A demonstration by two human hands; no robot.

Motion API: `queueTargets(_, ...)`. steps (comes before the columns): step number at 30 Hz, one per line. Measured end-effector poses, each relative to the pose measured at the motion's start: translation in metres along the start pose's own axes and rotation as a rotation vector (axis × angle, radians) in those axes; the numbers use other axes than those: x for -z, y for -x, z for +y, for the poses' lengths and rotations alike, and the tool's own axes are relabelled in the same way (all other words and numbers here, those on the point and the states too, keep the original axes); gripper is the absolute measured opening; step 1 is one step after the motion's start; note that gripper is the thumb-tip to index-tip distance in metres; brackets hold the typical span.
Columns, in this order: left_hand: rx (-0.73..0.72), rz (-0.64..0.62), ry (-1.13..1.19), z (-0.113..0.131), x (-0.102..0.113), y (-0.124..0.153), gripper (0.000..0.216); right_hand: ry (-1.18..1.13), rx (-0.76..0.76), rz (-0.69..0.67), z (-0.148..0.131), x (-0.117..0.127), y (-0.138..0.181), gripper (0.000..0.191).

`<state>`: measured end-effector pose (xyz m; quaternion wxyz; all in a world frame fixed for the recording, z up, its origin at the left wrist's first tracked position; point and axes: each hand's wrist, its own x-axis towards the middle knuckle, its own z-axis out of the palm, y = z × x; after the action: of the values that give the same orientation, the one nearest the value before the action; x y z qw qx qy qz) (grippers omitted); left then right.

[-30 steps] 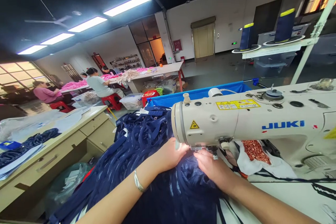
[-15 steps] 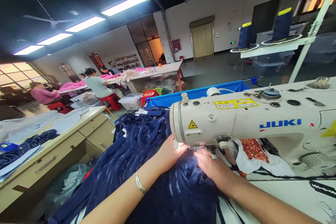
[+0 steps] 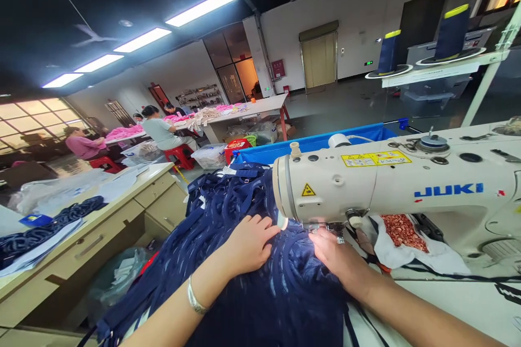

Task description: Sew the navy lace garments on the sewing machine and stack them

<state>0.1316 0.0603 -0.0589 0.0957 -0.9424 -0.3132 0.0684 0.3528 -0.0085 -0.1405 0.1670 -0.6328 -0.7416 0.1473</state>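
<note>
1. Both hands lie on the big heap of navy straps (image 3: 244, 260) that spills from the desk (image 3: 448, 303) down to my left, in front of the white sewing machine (image 3: 391, 184).
2. That machine fills the right half of my view; its head hangs over the spot where my fingers meet, and two navy thread cones (image 3: 451, 32) stand on the rack above it.
3. Beyond the machine sits a blue bin (image 3: 325, 143), and to my far left a wooden drawer unit (image 3: 122, 222) carries more navy pieces.
4. My left hand (image 3: 248, 244) rests flat and open on the heap, fingers spread, pressing the fabric toward the needle; it grips nothing.
5. My right hand (image 3: 336, 257) is curled with its fingertips pinching a strap right under the presser foot (image 3: 325, 227). How firmly it pinches I cannot tell.
6. I judge this to be the feeding step: the strap is being lined up at the foot for a seam.
7. The next move, as I see it, calls for keeping the strap straight under the foot while my left hand eases slack forward, fingers well clear of the needle.
</note>
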Motion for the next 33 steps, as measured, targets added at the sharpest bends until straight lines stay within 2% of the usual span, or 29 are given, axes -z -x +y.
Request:
queueTargets(2, 0.025, -0.035, -0.015, 0.000, 0.000, 0.001, 0.033, 0.009, -0.002, 0.003, 0.000, -0.002, -0.001, 0.027)
queueTargets(5, 0.067, -0.058, 0.092, 0.007, 0.002, 0.002, 0.026, 0.008, -0.007, -0.020, -0.004, 0.003, -0.001, 0.027)
queueTargets(8, 0.231, -0.115, 0.231, 0.022, 0.002, 0.001, 0.024, -0.006, -0.023, -0.056, -0.009, 0.009, -0.001, 0.028)
queueTargets(11, 0.277, -0.191, 0.245, 0.036, 0.001, -0.001, 0.037, 0.020, -0.051, -0.069, -0.011, 0.013, -0.002, 0.030)
queueTargets(15, 0.236, -0.136, 0.319, 0.039, -0.005, -0.006, 0.059, 0.010, -0.037, -0.078, -0.012, 0.015, -0.002, 0.031)
queueTargets(18, 0.298, -0.089, 0.302, 0.030, -0.005, -0.006, 0.049, -0.008, 0.004, -0.043, -0.012, 0.015, 0.000, 0.029)
queueTargets(21, 0.356, -0.114, 0.178, 0.022, 0.002, -0.002, 0.038, -0.004, 0.043, 0.032, -0.011, 0.013, 0.002, 0.032)
queueTargets(24, 0.321, -0.067, 0.037, 0.026, 0.013, 0.000, 0.033, 0.006, 0.056, 0.057, -0.010, 0.012, 0.002, 0.032)
queueTargets(27, 0.263, 0.052, 0.054, 0.041, 0.015, -0.006, 0.024, 0.000, 0.058, 0.051, -0.009, 0.012, 0.002, 0.030)
queueTargets(30, 0.167, 0.049, 0.151, 0.050, 0.004, -0.013, 0.034, -0.024, 0.041, 0.012, -0.008, 0.010, 0.004, 0.030)
queueTargets(33, 0.043, 0.062, 0.145, 0.044, -0.012, -0.018, 0.043, -0.030, 0.023, -0.009, -0.009, 0.005, 0.005, 0.029)
